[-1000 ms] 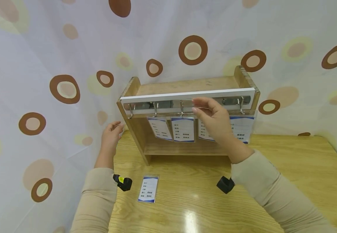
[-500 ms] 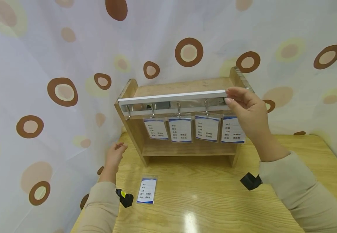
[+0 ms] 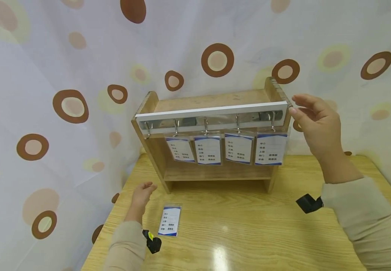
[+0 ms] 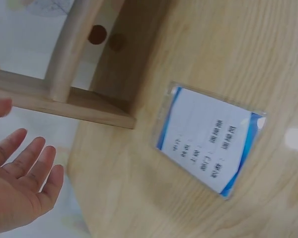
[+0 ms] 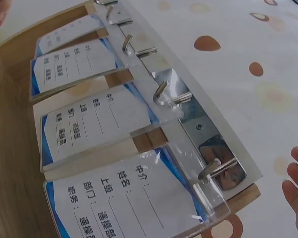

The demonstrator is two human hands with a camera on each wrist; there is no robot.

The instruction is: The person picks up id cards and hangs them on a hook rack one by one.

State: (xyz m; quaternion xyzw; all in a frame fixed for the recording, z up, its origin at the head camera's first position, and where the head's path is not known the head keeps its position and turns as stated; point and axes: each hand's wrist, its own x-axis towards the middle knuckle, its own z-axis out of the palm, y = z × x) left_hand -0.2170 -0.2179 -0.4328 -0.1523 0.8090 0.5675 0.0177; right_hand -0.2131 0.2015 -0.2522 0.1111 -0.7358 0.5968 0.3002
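Observation:
My left hand is in the air left of a name badge in a clear sleeve that lies flat on the table. In the left wrist view its fingers are loosely bent with nothing between them, apart from the badge. Just past the right end of the hook rail hovers my right hand, holding nothing. Several badges hang side by side from the rail's metal hooks; the rightmost badge is nearest that hand. No badge hangs on the leftmost hook.
A wooden shelf carries the rail and stands on the wood-grain table. Behind and at the left hangs a white sheet with brown and yellow spots. A black wrist camera sits on the left sleeve; another is on the right.
My right hand has moved right along the rail, from its middle to beyond its end. My left hand has come down and slightly right, closer to the badge on the table.

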